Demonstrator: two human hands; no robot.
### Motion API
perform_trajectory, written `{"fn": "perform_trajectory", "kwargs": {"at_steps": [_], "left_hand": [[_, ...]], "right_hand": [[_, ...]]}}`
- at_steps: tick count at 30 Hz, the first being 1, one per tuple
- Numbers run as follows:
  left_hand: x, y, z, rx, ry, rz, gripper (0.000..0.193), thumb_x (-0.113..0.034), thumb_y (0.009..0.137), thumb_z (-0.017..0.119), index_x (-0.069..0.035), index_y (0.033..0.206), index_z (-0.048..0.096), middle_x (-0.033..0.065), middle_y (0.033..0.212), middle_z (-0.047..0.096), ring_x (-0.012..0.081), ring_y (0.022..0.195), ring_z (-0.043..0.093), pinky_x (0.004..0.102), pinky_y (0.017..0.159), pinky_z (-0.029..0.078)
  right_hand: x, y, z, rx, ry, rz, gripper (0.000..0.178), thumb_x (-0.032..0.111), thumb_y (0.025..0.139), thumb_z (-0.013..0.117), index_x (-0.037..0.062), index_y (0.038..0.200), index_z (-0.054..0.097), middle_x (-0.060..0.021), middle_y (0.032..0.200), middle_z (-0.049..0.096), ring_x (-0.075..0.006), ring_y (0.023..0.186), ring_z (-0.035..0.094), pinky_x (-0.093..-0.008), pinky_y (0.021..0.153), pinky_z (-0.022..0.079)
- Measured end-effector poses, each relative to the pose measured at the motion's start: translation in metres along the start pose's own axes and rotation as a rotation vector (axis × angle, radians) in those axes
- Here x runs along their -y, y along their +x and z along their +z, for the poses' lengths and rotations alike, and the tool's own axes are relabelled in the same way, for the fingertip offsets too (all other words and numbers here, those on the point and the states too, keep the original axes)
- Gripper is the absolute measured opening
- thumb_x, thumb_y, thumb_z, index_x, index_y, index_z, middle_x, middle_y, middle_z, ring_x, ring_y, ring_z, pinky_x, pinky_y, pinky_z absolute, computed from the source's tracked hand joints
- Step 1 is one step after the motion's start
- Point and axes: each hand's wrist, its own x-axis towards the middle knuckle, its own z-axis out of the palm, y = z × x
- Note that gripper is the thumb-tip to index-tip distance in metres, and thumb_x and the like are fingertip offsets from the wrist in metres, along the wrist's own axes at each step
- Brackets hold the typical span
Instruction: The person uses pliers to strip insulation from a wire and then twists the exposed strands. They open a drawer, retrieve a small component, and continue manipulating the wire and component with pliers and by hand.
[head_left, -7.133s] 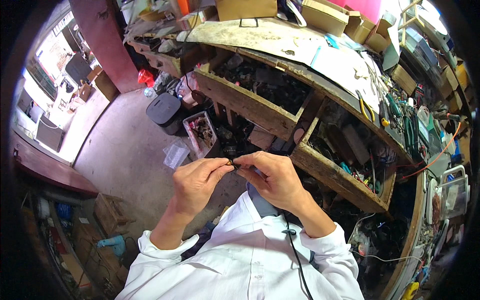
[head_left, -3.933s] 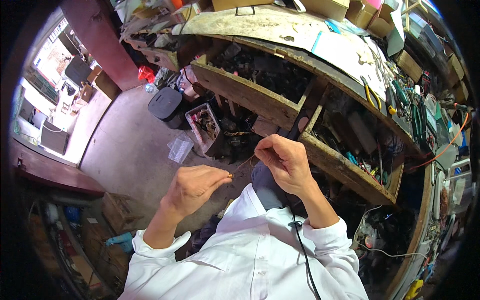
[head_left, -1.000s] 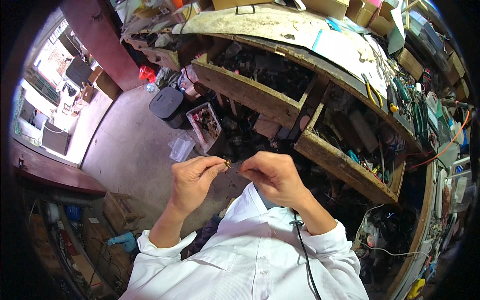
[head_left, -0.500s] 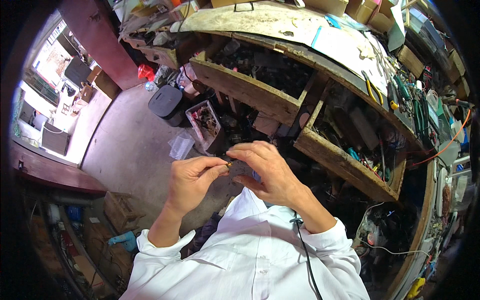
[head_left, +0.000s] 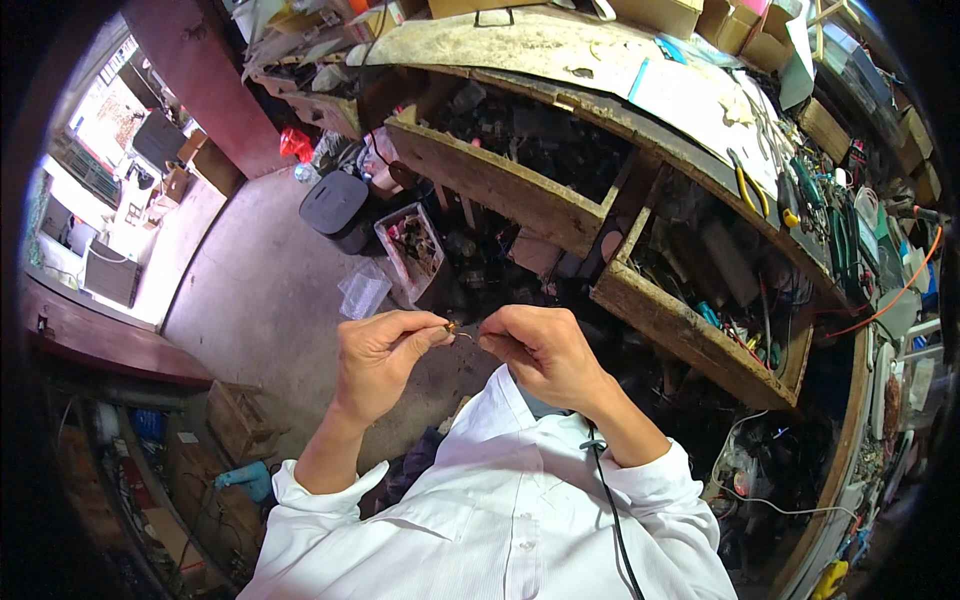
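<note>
Small part pinched between both hands

The part (head_left: 452, 328), centre frame, is gripped by left hand (head_left: 380, 355) at 9 o'clock and right hand (head_left: 540, 350) at 3; steady, light fingertip pressure is advised.

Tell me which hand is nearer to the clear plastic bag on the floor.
Left. The left hand is just right of and below the clear plastic bag; the right hand is farther right.
</note>
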Motion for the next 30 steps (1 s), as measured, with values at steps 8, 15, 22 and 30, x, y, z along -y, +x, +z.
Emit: {"fn": "perform_trajectory", "kwargs": {"at_steps": [8, 15, 22, 30], "left_hand": [[0.008, 0.000, 0.004, 0.133, -0.520, -0.341, 0.017, -0.001, 0.099, 0.069, 0.009, 0.113, 0.071, 0.0144, 0.099, 0.076, 0.0232, 0.090, 0.077, 0.0327, 0.084, 0.065], [0.006, -0.003, 0.007, 0.049, -0.112, -0.201, 0.015, -0.001, 0.095, 0.073, 0.006, 0.108, 0.075, 0.0126, 0.096, 0.078, 0.0182, 0.084, 0.076, 0.0295, 0.077, 0.062], [-0.010, 0.001, 0.014, 0.048, 0.355, 0.187, 0.011, 0.001, 0.087, 0.076, 0.002, 0.098, 0.077, 0.0114, 0.091, 0.077, 0.0173, 0.077, 0.074, 0.0298, 0.069, 0.058], [-0.013, 0.001, 0.011, -0.131, 0.287, 0.090, 0.013, 0.002, 0.083, 0.079, 0.001, 0.096, 0.077, 0.0123, 0.090, 0.076, 0.0227, 0.080, 0.075, 0.0317, 0.070, 0.058]], "right_hand": [[0.005, 0.000, -0.004, -0.052, -0.003, 0.105, 0.009, 0.008, 0.097, 0.073, 0.0009, 0.098, 0.067, -0.0071, 0.069, 0.061, -0.0127, 0.055, 0.054, -0.0283, 0.051, 0.041], [0.012, 0.003, -0.001, 0.005, -0.141, -0.022, 0.017, 0.007, 0.090, 0.075, 0.0022, 0.106, 0.068, -0.0138, 0.084, 0.067, -0.0286, 0.069, 0.068, -0.0381, 0.059, 0.053], [0.013, 0.002, 0.006, -0.033, -0.275, -0.118, 0.018, 0.001, 0.086, 0.074, 0.0028, 0.101, 0.065, -0.0134, 0.082, 0.065, -0.0315, 0.069, 0.069, -0.0399, 0.059, 0.054], [0.011, 0.003, -0.005, -0.052, -0.138, -0.135, 0.017, -0.004, 0.084, 0.073, 0.0014, 0.098, 0.066, -0.0154, 0.079, 0.069, -0.0316, 0.068, 0.071, -0.0376, 0.059, 0.055]]}}
